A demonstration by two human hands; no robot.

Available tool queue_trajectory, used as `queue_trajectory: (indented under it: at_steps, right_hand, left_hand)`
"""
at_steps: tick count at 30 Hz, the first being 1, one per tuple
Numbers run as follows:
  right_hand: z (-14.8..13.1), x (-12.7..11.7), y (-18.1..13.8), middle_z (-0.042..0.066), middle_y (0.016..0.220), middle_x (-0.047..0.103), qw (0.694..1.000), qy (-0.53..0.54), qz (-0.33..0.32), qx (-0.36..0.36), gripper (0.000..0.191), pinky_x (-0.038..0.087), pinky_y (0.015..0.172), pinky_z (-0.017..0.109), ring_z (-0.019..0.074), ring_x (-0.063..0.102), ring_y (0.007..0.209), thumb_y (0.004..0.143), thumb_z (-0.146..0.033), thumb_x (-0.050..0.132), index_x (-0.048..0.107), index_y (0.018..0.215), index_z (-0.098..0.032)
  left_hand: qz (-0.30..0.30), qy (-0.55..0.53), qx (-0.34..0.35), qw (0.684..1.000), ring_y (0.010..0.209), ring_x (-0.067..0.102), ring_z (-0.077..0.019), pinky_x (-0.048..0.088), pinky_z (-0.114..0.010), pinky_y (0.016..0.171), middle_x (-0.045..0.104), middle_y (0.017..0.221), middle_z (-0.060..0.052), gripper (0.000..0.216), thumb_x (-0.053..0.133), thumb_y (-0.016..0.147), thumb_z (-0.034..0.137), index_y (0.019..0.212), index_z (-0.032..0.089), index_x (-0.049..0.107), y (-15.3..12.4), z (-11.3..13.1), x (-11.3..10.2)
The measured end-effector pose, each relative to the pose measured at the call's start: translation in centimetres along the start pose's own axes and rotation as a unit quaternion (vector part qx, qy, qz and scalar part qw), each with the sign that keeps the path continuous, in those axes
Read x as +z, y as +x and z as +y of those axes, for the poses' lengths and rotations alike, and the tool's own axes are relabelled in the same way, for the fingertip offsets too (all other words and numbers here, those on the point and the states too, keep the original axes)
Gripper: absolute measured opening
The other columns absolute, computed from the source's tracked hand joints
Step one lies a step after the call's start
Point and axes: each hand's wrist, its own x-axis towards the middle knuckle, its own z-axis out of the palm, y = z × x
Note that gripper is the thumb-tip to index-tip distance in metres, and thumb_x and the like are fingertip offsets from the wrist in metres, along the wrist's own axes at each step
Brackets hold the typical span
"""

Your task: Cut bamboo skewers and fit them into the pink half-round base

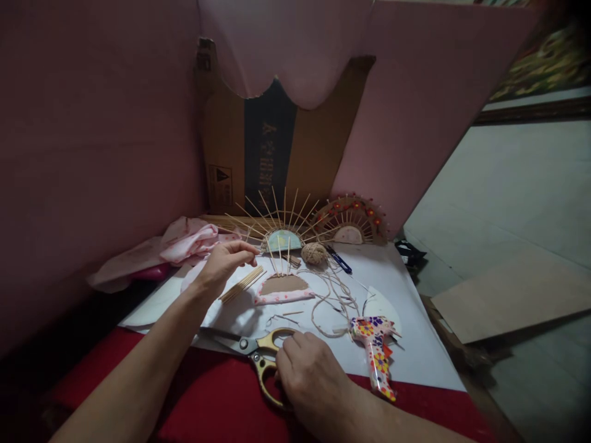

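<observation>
My left hand point(227, 263) hangs above the table, thumb and fingers pinched together; whatever is between the tips is too small to make out. Just below it lies a bundle of thin wooden sticks point(242, 284). To its right is a half-round cardboard piece point(284, 283) with a pink-patterned fabric border and a few sticks standing out of its top. At the near edge my right hand point(310, 369) is curled at the gold handles of the scissors point(256, 348), whose blades point left. Part of the handles is hidden by my fingers.
Behind stand a stick fan with a pale blue centre point(284, 240) and a decorated brown fan point(348, 234). A twine ball point(314, 253), a blue cutter point(339, 259) and a flowered glue gun point(377, 354) lie right. Pink cloth point(189, 240) lies left; cut cardboard point(318, 141) leans behind.
</observation>
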Motion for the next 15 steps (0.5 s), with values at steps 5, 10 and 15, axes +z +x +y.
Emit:
queue_trajectory:
  at_steps: [5,10,15]
  right_hand:
    - [0.03,-0.09,-0.10,0.006,0.064,0.055,1.000,0.002,0.000,0.002,0.013,0.024,0.053,0.031,0.0190,0.044,0.059,0.076,-0.005,0.056,0.052,0.069,-0.015]
    - [0.14,-0.17,-0.18,0.006,0.065,0.056,1.000,0.004,-0.013,0.000,0.013,0.025,0.052,0.031,0.0193,0.045,0.059,0.077,-0.006,0.057,0.052,0.070,-0.015]
    - [0.18,-0.23,-0.22,0.006,0.066,0.056,1.000,0.011,-0.023,-0.001,0.014,0.027,0.052,0.031,0.0189,0.046,0.060,0.080,-0.005,0.053,0.052,0.070,-0.015]
  left_hand:
    - [0.022,0.061,0.025,0.998,0.056,0.053,-0.0116,0.040,-0.026,0.062,0.060,0.053,0.003,0.009,0.056,0.058,0.014,0.064,0.016,0.062,0.05,-0.05,0.28]
    - [0.032,0.080,0.036,0.996,0.056,0.053,-0.0120,0.039,-0.025,0.060,0.060,0.052,0.002,0.005,0.054,0.061,0.018,0.060,0.017,0.059,-0.07,0.33,0.43]
    - [0.028,0.096,0.023,0.995,0.056,0.054,-0.0127,0.038,-0.026,0.060,0.061,0.053,0.000,0.009,0.056,0.062,0.022,0.063,0.016,0.062,0.21,0.07,0.22]
